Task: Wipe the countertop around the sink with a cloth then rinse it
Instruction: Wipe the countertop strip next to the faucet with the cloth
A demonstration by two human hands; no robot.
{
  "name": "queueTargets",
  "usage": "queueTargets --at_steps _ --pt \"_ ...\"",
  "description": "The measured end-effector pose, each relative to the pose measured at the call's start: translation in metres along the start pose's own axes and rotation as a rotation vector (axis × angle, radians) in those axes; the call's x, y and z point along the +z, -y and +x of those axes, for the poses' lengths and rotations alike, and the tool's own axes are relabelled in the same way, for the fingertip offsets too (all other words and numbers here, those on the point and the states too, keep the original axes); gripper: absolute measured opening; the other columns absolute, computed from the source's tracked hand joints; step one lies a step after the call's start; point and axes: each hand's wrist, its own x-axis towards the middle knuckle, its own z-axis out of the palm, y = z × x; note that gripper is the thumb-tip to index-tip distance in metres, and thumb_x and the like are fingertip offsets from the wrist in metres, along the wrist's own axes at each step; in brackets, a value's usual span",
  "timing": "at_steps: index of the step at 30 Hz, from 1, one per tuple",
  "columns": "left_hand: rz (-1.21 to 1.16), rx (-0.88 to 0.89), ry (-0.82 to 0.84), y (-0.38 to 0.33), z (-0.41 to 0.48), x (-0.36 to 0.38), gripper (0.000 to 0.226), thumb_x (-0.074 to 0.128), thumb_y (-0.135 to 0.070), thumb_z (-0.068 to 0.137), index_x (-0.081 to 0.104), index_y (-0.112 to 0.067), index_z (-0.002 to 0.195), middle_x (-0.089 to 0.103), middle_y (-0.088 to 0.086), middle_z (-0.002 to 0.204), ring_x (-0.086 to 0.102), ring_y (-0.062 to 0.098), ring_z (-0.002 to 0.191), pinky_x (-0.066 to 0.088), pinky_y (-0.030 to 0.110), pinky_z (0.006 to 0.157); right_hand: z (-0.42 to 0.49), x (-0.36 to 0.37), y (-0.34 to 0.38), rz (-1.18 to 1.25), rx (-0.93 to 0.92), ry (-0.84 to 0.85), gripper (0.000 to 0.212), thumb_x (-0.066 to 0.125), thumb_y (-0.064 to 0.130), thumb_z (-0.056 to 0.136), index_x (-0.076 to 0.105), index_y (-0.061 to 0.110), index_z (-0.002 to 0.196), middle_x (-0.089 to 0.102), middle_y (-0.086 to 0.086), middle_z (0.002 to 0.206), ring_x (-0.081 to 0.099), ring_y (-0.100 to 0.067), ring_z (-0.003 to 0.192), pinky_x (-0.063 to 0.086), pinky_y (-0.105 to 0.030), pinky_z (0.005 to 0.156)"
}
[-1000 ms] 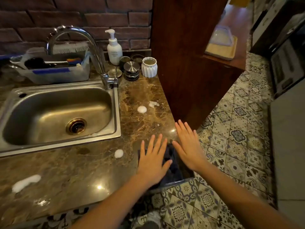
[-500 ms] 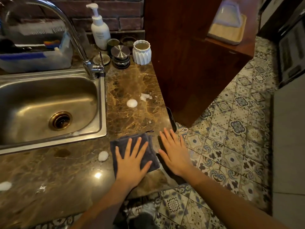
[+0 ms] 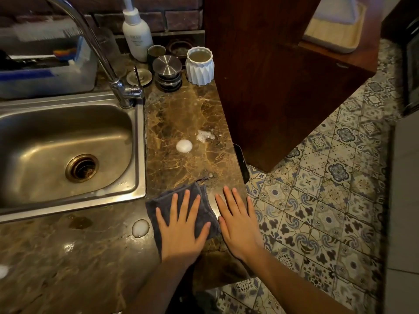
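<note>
A dark grey folded cloth (image 3: 199,207) lies flat on the brown veined marble bench (image 3: 186,114), just off the front right corner of the stainless steel sink (image 3: 136,155). The left hand (image 3: 181,232) presses down on the cloth with palm flat and fingers (image 3: 184,200) spread wide and straight; it grips nothing, only bears on the fabric. The right hand (image 3: 238,225) lies palm down just beside it, fingers likewise splayed and straight, resting on the bare marble near the bench's right edge; its thumb side seems to touch the cloth's right border, though the overlap is hard to judge.

A round blob of white foam (image 3: 184,146) sits on the bench beyond the cloth, with a smaller ragged patch of foam (image 3: 205,135) near it toward the right edge. Another round foam blob (image 3: 140,228) lies just left of the cloth, in front of the sink rim, and a sliver of foam (image 3: 3,271) shows at the far left.

At the back of the bench stand a white pump soap bottle (image 3: 137,35), a stack of round brushed metal tins (image 3: 167,71) and a white faceted ceramic cup (image 3: 200,65). The curved chrome tap (image 3: 102,53) rises from the sink's back right corner. A translucent plastic tub (image 3: 45,80) of utensils sits behind the sink. To the right, a dark wooden cabinet (image 3: 272,75) stands over a patterned tile floor (image 3: 328,189).
</note>
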Motion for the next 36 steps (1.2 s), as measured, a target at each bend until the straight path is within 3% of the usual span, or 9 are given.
queueTargets --at_steps 7,11,13,16,18,21,27,32,36 --pt "-0.024 -0.117 -0.024 -0.006 0.014 0.000 0.069 0.034 -0.058 0.088 0.038 -0.021 0.146 0.028 0.010 0.155 0.024 0.030 0.144 0.012 0.064 0.111 0.003 0.000 -0.002 0.109 0.067 0.017 0.058 0.021 0.041 0.100 0.013 0.021 0.153 0.010 0.001 0.160 0.002 -0.014 0.148 0.005 -0.042 0.116" --pt "-0.037 -0.131 -0.027 -0.002 0.060 -0.005 0.075 0.014 -0.065 0.092 0.027 -0.019 0.150 0.019 0.013 0.158 0.018 0.031 0.145 0.009 0.064 0.110 0.005 -0.002 0.001 0.134 0.097 0.023 0.061 0.027 0.042 0.099 0.010 0.022 0.153 0.014 0.004 0.159 0.006 -0.012 0.147 0.006 -0.041 0.115" --pt "-0.052 -0.129 -0.052 -0.001 0.083 -0.006 0.080 0.020 -0.067 0.089 0.021 -0.018 0.152 0.014 0.015 0.159 0.014 0.032 0.146 0.013 0.064 0.111 0.005 -0.003 0.001 0.130 0.102 0.030 0.060 0.025 0.042 0.099 0.008 0.021 0.153 0.014 0.003 0.159 0.010 -0.014 0.147 0.008 -0.042 0.114" --pt "-0.097 -0.150 -0.110 0.001 0.120 -0.010 0.087 0.028 -0.068 0.085 0.016 -0.014 0.153 0.010 0.019 0.159 0.011 0.033 0.146 0.013 0.062 0.112 0.004 -0.003 0.001 0.109 0.106 0.034 0.057 0.023 0.040 0.100 0.017 0.019 0.153 0.022 0.000 0.158 0.016 -0.018 0.146 0.013 -0.045 0.113" --pt "-0.128 -0.155 -0.121 0.002 0.147 -0.013 0.090 0.028 -0.070 0.084 0.014 -0.015 0.153 0.007 0.019 0.159 0.007 0.033 0.147 0.011 0.061 0.113 0.008 -0.003 0.004 0.111 0.112 0.034 0.060 0.034 0.038 0.096 0.026 0.018 0.151 0.029 -0.003 0.155 0.024 -0.022 0.144 0.017 -0.046 0.113" --pt "-0.100 -0.082 -0.097 0.008 0.183 -0.014 0.089 0.028 -0.072 0.081 0.012 -0.022 0.153 0.004 0.017 0.160 0.004 0.032 0.147 0.008 0.060 0.113 0.034 -0.008 0.013 0.108 0.121 0.000 0.063 0.042 0.036 0.087 0.036 0.013 0.145 0.039 -0.008 0.147 0.036 -0.028 0.136 0.024 -0.048 0.115" --pt "-0.003 0.193 0.011 0.022 0.229 -0.013 0.074 0.023 -0.070 0.082 0.028 -0.037 0.148 0.013 0.004 0.161 0.002 0.034 0.147 0.001 0.064 0.110 0.046 -0.007 0.019 0.106 0.150 -0.025 0.067 0.043 0.042 0.090 0.029 0.015 0.149 0.031 -0.006 0.154 0.026 -0.024 0.143 0.014 -0.044 0.114" --pt "-0.022 0.227 -0.013 0.025 0.219 -0.016 0.069 0.029 -0.064 0.085 0.038 -0.031 0.145 0.025 0.005 0.157 0.015 0.036 0.145 0.009 0.065 0.109 0.047 -0.008 0.019 0.172 0.155 -0.036 0.065 0.041 0.042 0.092 0.027 0.017 0.150 0.027 -0.001 0.156 0.019 -0.019 0.145 0.013 -0.043 0.115" --pt "0.008 0.210 -0.038 0.033 0.174 -0.013 0.067 0.029 -0.058 0.088 0.036 -0.026 0.147 0.025 0.005 0.157 0.019 0.034 0.145 0.011 0.063 0.110 0.047 -0.005 0.018 0.168 0.151 -0.042 0.063 0.039 0.041 0.094 0.025 0.017 0.150 0.024 0.000 0.157 0.014 -0.017 0.146 0.012 -0.042 0.115"
